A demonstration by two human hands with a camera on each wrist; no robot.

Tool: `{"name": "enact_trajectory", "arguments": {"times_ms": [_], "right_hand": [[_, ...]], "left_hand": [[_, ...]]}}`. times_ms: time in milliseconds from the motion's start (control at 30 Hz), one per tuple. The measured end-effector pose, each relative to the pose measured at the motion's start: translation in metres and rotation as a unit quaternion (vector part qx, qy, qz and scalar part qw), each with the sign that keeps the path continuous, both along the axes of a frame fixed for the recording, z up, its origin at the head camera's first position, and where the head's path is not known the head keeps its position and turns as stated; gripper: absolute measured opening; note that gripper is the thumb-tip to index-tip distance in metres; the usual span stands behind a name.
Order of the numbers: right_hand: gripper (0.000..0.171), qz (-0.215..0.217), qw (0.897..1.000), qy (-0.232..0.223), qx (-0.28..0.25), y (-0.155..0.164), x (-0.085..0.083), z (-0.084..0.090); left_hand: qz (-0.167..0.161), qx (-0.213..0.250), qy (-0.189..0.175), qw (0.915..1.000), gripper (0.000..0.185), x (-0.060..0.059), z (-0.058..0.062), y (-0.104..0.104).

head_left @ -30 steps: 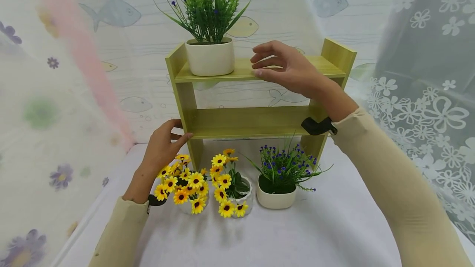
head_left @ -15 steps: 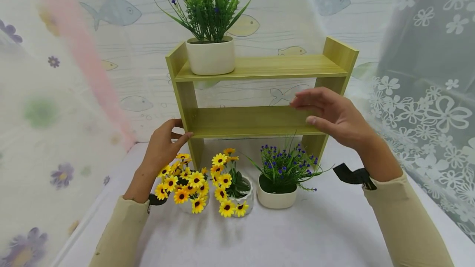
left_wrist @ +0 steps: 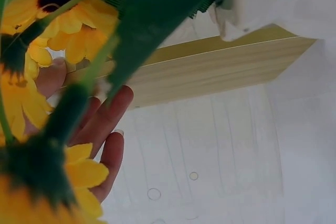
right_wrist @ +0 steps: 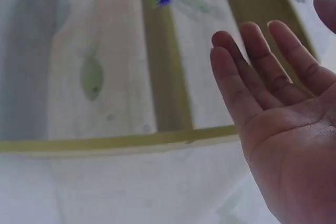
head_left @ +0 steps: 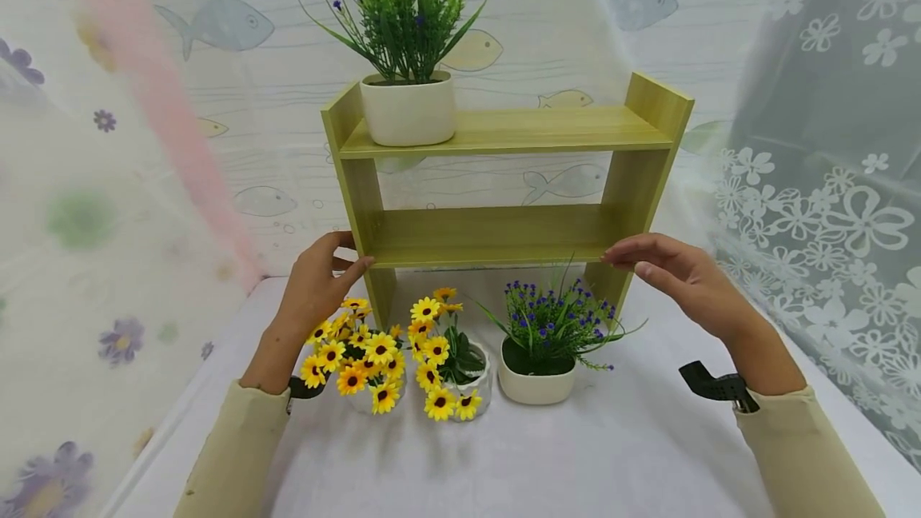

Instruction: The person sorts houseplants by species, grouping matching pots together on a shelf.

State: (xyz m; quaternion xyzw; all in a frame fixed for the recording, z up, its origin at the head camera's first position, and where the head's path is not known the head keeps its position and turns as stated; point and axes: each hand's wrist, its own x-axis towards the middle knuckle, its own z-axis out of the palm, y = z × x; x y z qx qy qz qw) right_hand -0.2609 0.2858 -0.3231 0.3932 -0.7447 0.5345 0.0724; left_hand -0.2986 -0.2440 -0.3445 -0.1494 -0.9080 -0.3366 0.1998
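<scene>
A two-tier wooden shelf (head_left: 496, 234) stands upright on the white-covered table. At its left side panel my left hand (head_left: 314, 282) grips the front edge, thumb in front and fingers along the outer face; the left wrist view shows those fingers (left_wrist: 107, 121) partly behind yellow flowers. My right hand (head_left: 672, 274) is beside the right side panel, fingers (right_wrist: 231, 85) nearly straight and holding nothing; whether the fingertips touch the wood I cannot tell. A white pot of purple flowers (head_left: 408, 112) sits at the left end of the top board.
In front of the shelf stand two pots of yellow daisy-like flowers (head_left: 367, 362), (head_left: 475, 390) and a white pot with purple flowers (head_left: 537, 384). Behind hangs a fish-print curtain (head_left: 561, 38); a lace-patterned curtain (head_left: 827, 206) is on the right.
My right hand has moved from above the top board, beside the upper pot, down and right to the shelf's right side. The left hand and the pots stay where they were.
</scene>
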Motion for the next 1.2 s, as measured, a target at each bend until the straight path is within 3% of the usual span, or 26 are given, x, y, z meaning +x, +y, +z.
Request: {"name": "enact_trajectory", "arguments": {"times_ms": [100,233,433,533,667,833,933,1067,1200], "right_hand": [[0.034,0.025,0.999,-0.019,0.013,0.005,-0.01,-0.016],[0.038,0.06,0.994,-0.082,0.039,0.011,-0.023,-0.04],[0.032,0.028,0.981,-0.157,0.109,0.013,-0.035,-0.077],[0.04,0.03,0.972,-0.189,0.137,0.008,-0.037,-0.087],[0.064,0.035,0.956,-0.227,0.179,-0.003,-0.031,-0.091],[0.086,0.032,0.945,-0.217,0.242,-0.02,-0.022,-0.092],[0.09,0.017,0.939,-0.184,0.289,-0.03,-0.019,-0.093],[0.097,-0.007,0.936,-0.157,0.315,-0.04,-0.013,-0.096],[0.103,-0.044,0.924,-0.164,0.343,-0.05,-0.007,-0.098]], "left_hand": [[-0.001,0.0,-0.001,1.0,0.051,0.001,0.001,0.0],[-0.001,-0.001,0.0,1.0,0.05,0.002,0.003,0.0],[-0.001,0.0,-0.001,1.0,0.051,0.0,0.001,0.0],[-0.001,0.0,0.001,1.0,0.051,0.0,-0.001,-0.001],[-0.003,0.0,0.007,1.0,0.05,0.0,-0.001,-0.001],[-0.001,-0.003,0.01,0.9999,0.051,0.0,-0.001,-0.001],[0.003,-0.004,0.009,0.9999,0.053,0.0,-0.001,-0.001],[0.002,-0.002,0.006,1.0,0.054,-0.001,-0.001,0.0],[0.005,-0.003,0.005,1.0,0.054,0.0,-0.001,0.0]]}}
